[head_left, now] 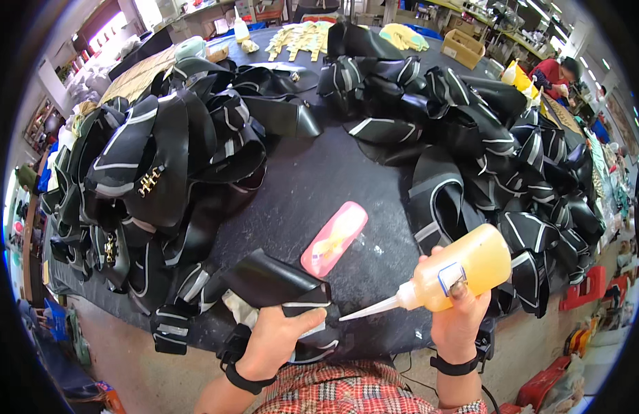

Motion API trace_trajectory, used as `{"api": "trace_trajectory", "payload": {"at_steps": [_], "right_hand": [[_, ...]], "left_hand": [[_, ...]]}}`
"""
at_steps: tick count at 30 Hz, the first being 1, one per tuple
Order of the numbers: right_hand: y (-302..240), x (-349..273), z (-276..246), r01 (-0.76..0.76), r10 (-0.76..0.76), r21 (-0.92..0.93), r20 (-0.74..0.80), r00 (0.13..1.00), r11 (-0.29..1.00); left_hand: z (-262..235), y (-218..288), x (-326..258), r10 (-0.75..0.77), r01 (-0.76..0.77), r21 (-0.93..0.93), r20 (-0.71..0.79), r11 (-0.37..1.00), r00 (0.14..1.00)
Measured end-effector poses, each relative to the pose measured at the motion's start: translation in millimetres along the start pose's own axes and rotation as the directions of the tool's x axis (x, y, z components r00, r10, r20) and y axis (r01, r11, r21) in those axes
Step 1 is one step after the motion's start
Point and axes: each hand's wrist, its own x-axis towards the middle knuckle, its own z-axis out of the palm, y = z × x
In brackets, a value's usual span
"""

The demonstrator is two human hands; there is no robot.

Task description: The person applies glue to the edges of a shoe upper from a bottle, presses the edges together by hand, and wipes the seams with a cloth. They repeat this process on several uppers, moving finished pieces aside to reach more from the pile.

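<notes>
My left hand [281,334] grips a black leather shoe upper [274,279] at the table's near edge, its thumb pressed on the folded rim with a grey strip. In my right hand [461,317] is a squeeze bottle [464,265] of yellowish glue, tipped over so its long white nozzle [368,308] points left. The nozzle's tip is close to the edge of the upper; whether it touches I cannot tell. Just beyond lies a pink, rounded flat case [334,239] with a yellowish patch on it.
Black uppers with grey edging are heaped at the left [153,145] and the right [471,131] of the dark table [298,179]. Yellow cut pieces [298,40], another nozzle bottle [240,27] and a cardboard box [463,48] are at the far side. A person in red [550,72] sits at the far right.
</notes>
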Motion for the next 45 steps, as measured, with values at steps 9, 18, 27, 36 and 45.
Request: {"api": "trace_trajectory", "payload": {"at_steps": [9, 18, 27, 36, 45], "right_hand": [[-6.1, -2.4, -1.9, 0.001, -0.009, -0.106, -0.078, 0.997, 0.994], [4.0, -1.2, -0.3, 0.003, -0.010, -0.095, -0.075, 0.997, 0.996], [-7.2, -5.0, 0.1, 0.048, -0.053, -0.090, -0.052, 0.997, 0.995], [0.7, -7.5, -2.8, 0.027, -0.029, -0.155, -0.009, 1.000, 0.988], [2.8, 0.9, 0.0, 0.020, -0.015, -0.154, 0.032, 0.999, 0.988]], "left_hand": [[-2.8, -9.9, 1.4, 0.041, -0.041, 0.021, 0.030, 0.999, 0.999], [-1.5, 0.3, -0.3, 0.052, -0.051, -0.108, 0.014, 0.993, 0.999], [-5.9, -13.1, -6.9, 0.070, -0.070, 0.026, 0.002, 0.997, 0.998], [-4.5, -0.6, -15.7, 0.023, -0.024, -0.021, -0.027, 0.999, 0.999], [2.9, 5.5, -7.2, 0.040, -0.042, -0.096, -0.020, 0.994, 0.999]]}}
